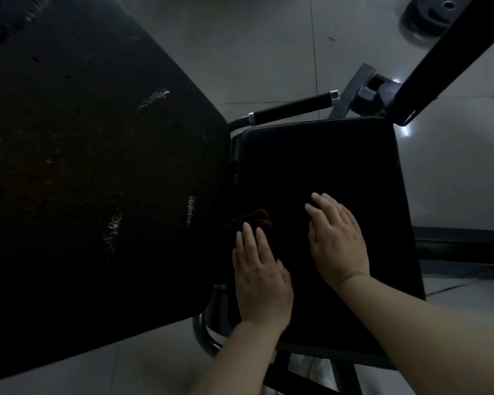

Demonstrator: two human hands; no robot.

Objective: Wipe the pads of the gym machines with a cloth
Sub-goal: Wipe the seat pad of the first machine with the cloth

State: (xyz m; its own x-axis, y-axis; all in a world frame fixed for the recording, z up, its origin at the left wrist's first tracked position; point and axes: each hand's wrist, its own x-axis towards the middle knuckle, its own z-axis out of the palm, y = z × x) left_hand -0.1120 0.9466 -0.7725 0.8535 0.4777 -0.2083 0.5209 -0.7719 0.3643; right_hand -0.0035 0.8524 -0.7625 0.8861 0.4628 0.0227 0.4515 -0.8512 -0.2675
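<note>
A black seat pad [320, 155] lies flat at centre right. A large black back pad [83, 155] with worn, cracked patches fills the left side. A dark brownish cloth [254, 219] lies bunched on the seat pad close to the gap between the two pads. My left hand [261, 277] lies flat with straight fingers, its fingertips pressing on the cloth. My right hand [338, 240] rests flat on the bare seat pad to the right of the cloth, fingers straight and holding nothing.
A black grip handle with metal collars [294, 107] juts out behind the seat. A dark frame bar [457, 52] slants across the upper right, with a weight plate [431, 19] on the grey tiled floor [268, 47] beyond. A curved tube [204, 334] runs under the seat.
</note>
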